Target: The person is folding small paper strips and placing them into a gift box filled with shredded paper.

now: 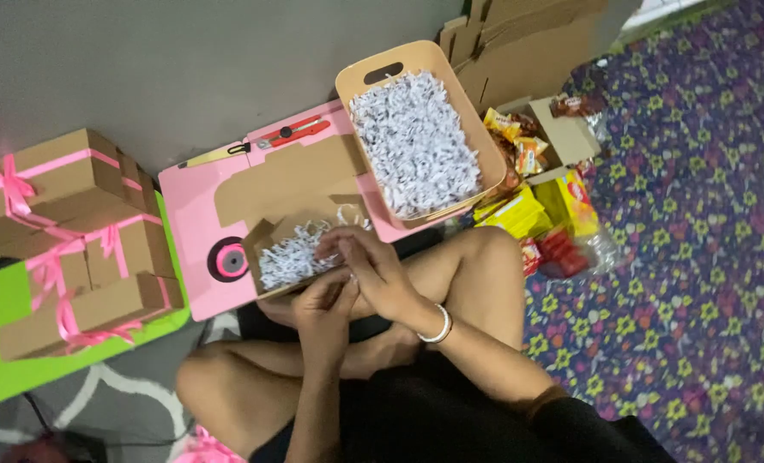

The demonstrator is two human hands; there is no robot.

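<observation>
The small open cardboard box [292, 253] sits at the near edge of the pink board [195, 225], half filled with white shredded paper [289, 260]. The right hand [373, 261] rests at the box's 3 o'clock rim, fingers curled loosely over the shred and pinching a few strands; the left hand [323, 310], at the box's 5 o'clock, has its fingers bent inward against the right, and whether it grips anything I cannot tell. The shred looks very light, springy and clingy (it will likely spill if grabbed in big tufts), so small loose pinches suit it. The box looks light and thin-walled, best held by its side walls. At its 1 o'clock stands the tan tub [460, 101] of more shred; ribboned boxes [73, 231] are stacked at 9 o'clock.
</observation>
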